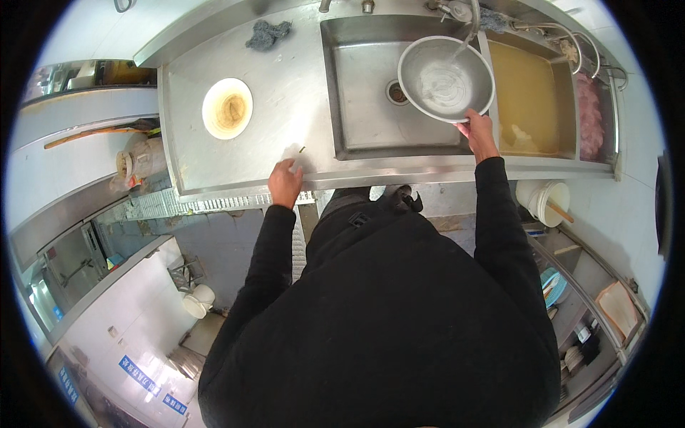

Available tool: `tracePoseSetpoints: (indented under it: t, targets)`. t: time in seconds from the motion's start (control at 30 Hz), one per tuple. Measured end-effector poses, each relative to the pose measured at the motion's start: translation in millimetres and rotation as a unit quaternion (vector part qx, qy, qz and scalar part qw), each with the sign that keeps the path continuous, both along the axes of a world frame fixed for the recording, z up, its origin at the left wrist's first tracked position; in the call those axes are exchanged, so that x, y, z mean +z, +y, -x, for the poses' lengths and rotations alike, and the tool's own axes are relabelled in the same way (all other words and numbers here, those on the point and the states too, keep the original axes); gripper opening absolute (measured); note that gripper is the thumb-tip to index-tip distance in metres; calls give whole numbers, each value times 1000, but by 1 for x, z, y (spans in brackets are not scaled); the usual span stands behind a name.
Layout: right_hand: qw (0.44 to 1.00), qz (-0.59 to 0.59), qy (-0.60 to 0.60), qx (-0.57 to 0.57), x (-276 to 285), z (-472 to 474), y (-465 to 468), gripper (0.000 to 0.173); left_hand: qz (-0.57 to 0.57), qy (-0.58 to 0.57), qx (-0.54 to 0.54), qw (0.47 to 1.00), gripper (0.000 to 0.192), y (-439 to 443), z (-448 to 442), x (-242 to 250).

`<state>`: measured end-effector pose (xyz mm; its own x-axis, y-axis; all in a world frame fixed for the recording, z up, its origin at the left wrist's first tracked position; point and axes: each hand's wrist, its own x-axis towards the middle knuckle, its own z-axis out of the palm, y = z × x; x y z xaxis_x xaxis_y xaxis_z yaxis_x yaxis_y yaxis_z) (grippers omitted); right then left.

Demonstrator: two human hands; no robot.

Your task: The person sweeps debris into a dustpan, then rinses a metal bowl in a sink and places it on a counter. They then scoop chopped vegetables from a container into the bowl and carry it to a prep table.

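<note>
My right hand (476, 132) grips the near rim of a round metal basin (447, 80), held over the right part of a stainless steel sink (361, 123). Water runs from a faucet (474, 18) into the basin, where a little water swirls at the bottom. My left hand (285, 181) rests at the front edge of the steel counter (187, 160), its fingers apart and holding nothing. A small green scrap (302, 150) lies just beyond its fingertips. Further back on the left stands a white round dish (227, 108) with a brownish middle.
A grey scouring pad (267, 35) lies at the counter's back. Right of the sink, a second basin holds cloudy yellowish liquid (522, 96), and beyond it is pinkish meat-like stuff (590, 117). A white bucket (551, 203) stands below at the right. The steel front edge (396, 175) runs before me.
</note>
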<state>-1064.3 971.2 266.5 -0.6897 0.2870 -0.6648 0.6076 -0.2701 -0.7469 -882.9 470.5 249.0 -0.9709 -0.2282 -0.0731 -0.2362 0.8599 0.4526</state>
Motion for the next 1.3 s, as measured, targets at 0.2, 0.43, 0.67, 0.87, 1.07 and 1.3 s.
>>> tracePoseSetpoints:
  t: [0.2, 0.43, 0.67, 0.87, 1.07, 1.3]
  targets:
    - [1000, -24, 1, -5, 8, -22, 7, 28, 64, -86, -53, 993, 18, 2, 45, -19]
    - [999, -28, 8, -31, 8, -55, 31, 31, 87, -94, -72, 989, 18, 3, 61, -18]
    - [999, -39, -9, -24, 14, -68, 39, 31, 101, -101, -126, 982, 13, -2, 75, -30]
    - [1000, -15, -4, -28, 25, -62, 35, 31, 54, -114, -119, 985, 17, -2, 81, -32]
    - [1000, -2, 12, -18, 31, -46, 48, 29, -194, -106, -128, 967, 17, 89, 84, -4]
    - [1000, -29, 8, 1, 41, -19, 71, 29, -207, -4, -457, 865, 16, 327, 59, 10]
